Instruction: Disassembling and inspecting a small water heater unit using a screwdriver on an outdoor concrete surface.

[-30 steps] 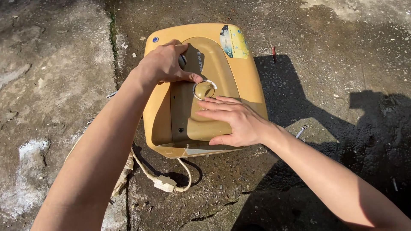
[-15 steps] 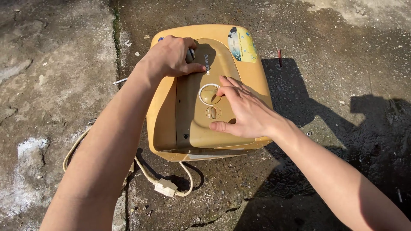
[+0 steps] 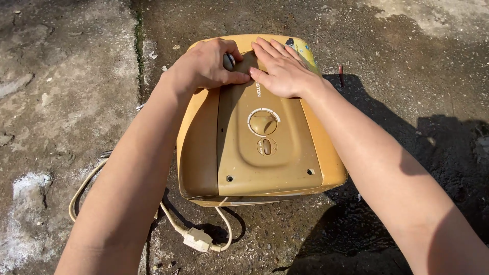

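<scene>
1. A big yellow plastic box with rounded corners (image 3: 326,168), some kind of old machine, lies flat on the rough grey concrete ground (image 3: 66,81).
2. The front of the box has a darker tan plastic panel (image 3: 285,163) down its middle.
3. On the panel sits a round tan knob with a white ring around it (image 3: 263,122).
4. Just below the knob is a small oval switch (image 3: 266,147).
5. Two little screw holes show near the bottom corners of the panel.
6. The left hand (image 3: 206,65) is at the top edge of the box, touching it.
7. Its fingers (image 3: 224,51) curl around a small grey part there, so this hand is gripping that part.
8. Most of the grey part is hidden by the hand, so I cannot tell what it is.
9. The right hand (image 3: 285,69) lies flat on the top of the panel, just beside the left hand.
10. Its fingers (image 3: 270,48) are stretched out and pressed on the box; it holds nothing.
11. The thumbs of the two hands almost touch.
12. A cream white cord (image 3: 84,191) comes out from under the box on the near side.
13. The cord ends in a cream white plug (image 3: 197,239) lying on the ground near the bottom of the box.
14. A small thin red stick (image 3: 341,75) lies on the ground, near the top right of the box.
15. Dark shadows fall on the ground to the right.
</scene>
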